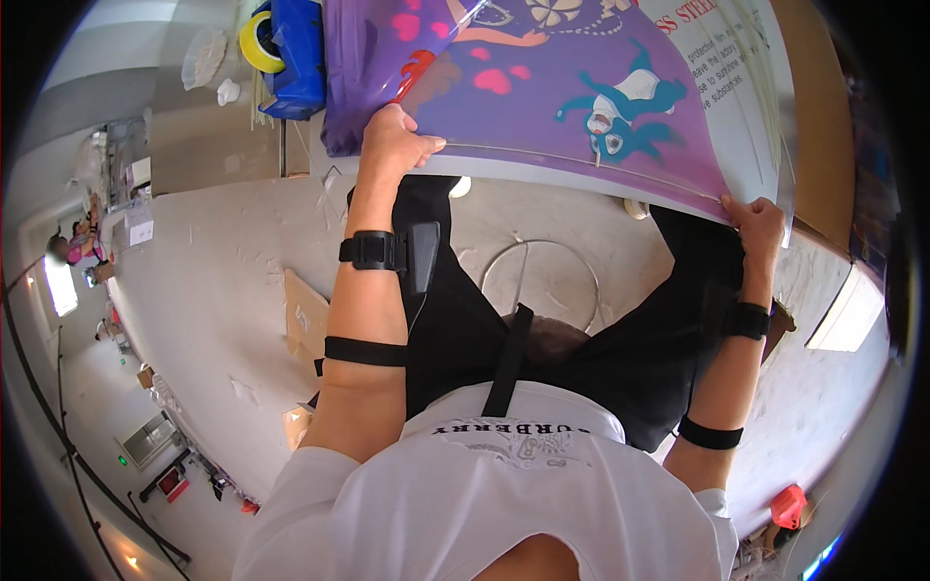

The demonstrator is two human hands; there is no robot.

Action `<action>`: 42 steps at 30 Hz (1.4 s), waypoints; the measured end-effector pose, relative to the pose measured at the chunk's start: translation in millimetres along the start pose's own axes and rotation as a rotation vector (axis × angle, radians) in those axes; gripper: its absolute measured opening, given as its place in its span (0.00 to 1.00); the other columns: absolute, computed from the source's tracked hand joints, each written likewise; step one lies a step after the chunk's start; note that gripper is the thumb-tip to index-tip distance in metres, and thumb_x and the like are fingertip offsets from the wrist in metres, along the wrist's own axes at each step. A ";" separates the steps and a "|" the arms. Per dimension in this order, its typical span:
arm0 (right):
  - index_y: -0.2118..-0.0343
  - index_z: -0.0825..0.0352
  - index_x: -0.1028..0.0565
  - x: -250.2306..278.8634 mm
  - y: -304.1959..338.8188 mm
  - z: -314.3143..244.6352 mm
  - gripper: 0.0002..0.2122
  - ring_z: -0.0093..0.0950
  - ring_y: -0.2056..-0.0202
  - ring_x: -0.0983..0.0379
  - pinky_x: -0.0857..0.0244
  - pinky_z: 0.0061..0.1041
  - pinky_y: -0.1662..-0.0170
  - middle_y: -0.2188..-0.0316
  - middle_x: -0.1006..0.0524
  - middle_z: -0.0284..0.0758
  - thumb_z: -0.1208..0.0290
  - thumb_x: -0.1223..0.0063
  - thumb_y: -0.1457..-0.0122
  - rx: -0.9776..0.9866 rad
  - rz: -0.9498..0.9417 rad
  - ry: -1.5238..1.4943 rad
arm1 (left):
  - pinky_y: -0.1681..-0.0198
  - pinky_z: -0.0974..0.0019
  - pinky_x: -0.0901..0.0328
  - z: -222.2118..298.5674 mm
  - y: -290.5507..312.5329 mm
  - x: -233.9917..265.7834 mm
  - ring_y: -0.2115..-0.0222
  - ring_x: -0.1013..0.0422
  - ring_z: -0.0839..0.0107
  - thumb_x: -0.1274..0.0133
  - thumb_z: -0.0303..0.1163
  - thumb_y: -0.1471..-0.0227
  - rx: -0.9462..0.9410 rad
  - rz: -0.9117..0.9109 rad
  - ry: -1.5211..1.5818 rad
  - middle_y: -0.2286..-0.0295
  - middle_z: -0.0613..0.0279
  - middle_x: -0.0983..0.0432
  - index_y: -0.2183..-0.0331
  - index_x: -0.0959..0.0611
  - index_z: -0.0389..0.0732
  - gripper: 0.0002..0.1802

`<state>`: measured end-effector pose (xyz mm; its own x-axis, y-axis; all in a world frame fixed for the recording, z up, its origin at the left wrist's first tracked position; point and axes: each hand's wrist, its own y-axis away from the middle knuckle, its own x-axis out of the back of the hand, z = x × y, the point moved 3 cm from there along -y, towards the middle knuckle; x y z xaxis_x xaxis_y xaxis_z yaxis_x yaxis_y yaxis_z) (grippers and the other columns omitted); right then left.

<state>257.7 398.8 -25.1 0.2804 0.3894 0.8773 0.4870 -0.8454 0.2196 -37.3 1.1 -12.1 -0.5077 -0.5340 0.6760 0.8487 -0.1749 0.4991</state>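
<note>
A purple printed plastic sheet (542, 107), with pink hearts and a teal cartoon animal, lies over the near edge of the table. Along its near edge runs a thin pale strip (523, 152) with a small upright tab partway along. My left hand (395, 143) is closed at the strip's left end, thumb pointing right along it; its fingertips are partly hidden against the sheet, beside a glossy red patch. At the other end, my right hand (758, 225) pinches the strip and the sheet's right corner between thumb and fingers.
A blue tape dispenser (295, 73) with a yellow tape roll (260, 44) stands at the table's left. Loose pale strips (765, 116) lie on a printed white sheet at right. Brown cardboard (819, 126) borders the right side. Below is a metal ring (542, 244).
</note>
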 end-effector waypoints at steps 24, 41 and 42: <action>0.39 0.65 0.47 -87.4 139.7 -135.2 0.46 0.35 0.35 0.57 0.66 0.41 0.35 0.37 0.49 0.39 0.63 0.33 0.61 0.842 -0.031 0.246 | 0.38 0.48 0.57 51.9 118.8 -118.7 0.38 0.55 0.60 0.43 0.41 0.53 -0.881 0.085 -0.450 0.39 0.55 0.52 0.42 0.41 0.40 0.41; 0.65 0.67 0.27 -47.9 112.4 -69.2 0.08 0.33 0.80 0.28 0.35 0.30 0.76 0.78 0.26 0.43 0.77 0.47 0.50 0.594 0.131 -0.198 | 0.65 0.57 0.34 -66.9 -11.4 156.6 0.70 0.27 0.56 0.50 0.27 0.50 -0.370 0.989 0.304 0.73 0.50 0.24 0.71 0.22 0.37 0.05; 0.63 0.67 0.27 -63.5 113.9 -71.1 0.10 0.32 0.77 0.26 0.34 0.29 0.73 0.75 0.26 0.44 0.78 0.47 0.51 0.550 -0.007 -0.176 | 0.64 0.59 0.34 -72.2 -29.7 164.7 0.69 0.27 0.58 0.48 0.32 0.51 -0.141 0.733 0.439 0.71 0.53 0.23 0.70 0.20 0.40 0.07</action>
<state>236.5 251.8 -25.5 0.3863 0.4894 0.7819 0.8347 -0.5461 -0.0706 -135.4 -141.4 45.3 0.2530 -0.8185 0.5159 0.9648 0.2527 -0.0721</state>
